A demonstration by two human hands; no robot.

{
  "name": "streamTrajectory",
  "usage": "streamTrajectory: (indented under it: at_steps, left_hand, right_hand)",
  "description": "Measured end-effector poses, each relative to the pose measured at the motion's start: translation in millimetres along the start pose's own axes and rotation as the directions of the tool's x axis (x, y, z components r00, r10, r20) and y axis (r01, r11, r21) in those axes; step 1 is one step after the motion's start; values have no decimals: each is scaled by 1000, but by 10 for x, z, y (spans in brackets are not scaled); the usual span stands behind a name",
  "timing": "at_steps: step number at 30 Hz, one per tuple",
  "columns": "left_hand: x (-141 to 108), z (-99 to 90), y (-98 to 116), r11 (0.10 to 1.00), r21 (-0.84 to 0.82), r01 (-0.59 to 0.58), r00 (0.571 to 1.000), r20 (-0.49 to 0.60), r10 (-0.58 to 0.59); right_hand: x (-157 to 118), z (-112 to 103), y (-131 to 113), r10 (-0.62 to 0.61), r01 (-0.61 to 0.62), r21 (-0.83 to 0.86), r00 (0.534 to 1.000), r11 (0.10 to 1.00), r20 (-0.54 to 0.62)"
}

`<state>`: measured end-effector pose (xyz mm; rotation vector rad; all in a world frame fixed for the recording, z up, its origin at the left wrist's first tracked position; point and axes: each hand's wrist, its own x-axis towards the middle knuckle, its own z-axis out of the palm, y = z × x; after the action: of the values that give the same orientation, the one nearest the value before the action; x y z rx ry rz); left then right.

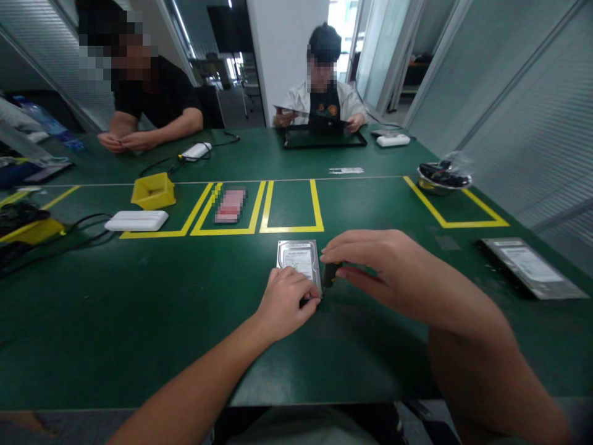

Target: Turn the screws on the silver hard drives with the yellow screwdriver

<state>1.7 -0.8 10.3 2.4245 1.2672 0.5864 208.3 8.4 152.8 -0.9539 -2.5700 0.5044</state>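
A silver hard drive with a white label lies on the green table in front of me. My left hand rests over its near end, fingers curled round the edge and covering that part. Beside the drive's right side, my right hand pinches a short screwdriver with a dark, partly yellow handle. The screwdriver leans, and its thin tip points down at the drive's near right corner, by my left fingertips. Whether the tip touches a screw is too small to tell.
Another drive-like metal unit lies at the right. Behind are yellow tape outlines, a yellow bin, a white power strip, a pink-and-red item and a basket of dark parts. Two people sit across the table.
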Motion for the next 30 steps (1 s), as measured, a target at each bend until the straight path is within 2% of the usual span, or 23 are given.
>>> streamTrajectory:
  at_steps: [4, 12, 16, 22, 30]
  left_hand:
    - [-4, -2, 5, 1000, 1, 4, 1000, 1, -4]
    - [10, 19, 34, 1000, 18, -11, 1000, -21, 11]
    - [16, 21, 42, 1000, 24, -12, 1000, -12, 12]
    - [19, 21, 47, 999, 40, -10, 1000, -26, 11]
    - [32, 21, 96, 998, 53, 31, 1000, 0, -31]
  right_hand:
    - [-3, -4, -18, -11, 11, -22, 1000, 1000, 12]
    - [7, 59, -24, 66, -68, -171, 998, 983, -15]
    - [16, 68, -8, 70, -73, -160, 997, 984, -29]
    - [46, 67, -17, 11, -11, -98, 1000, 995, 6]
    - [34, 71, -5, 19, -24, -154, 999, 988, -33]
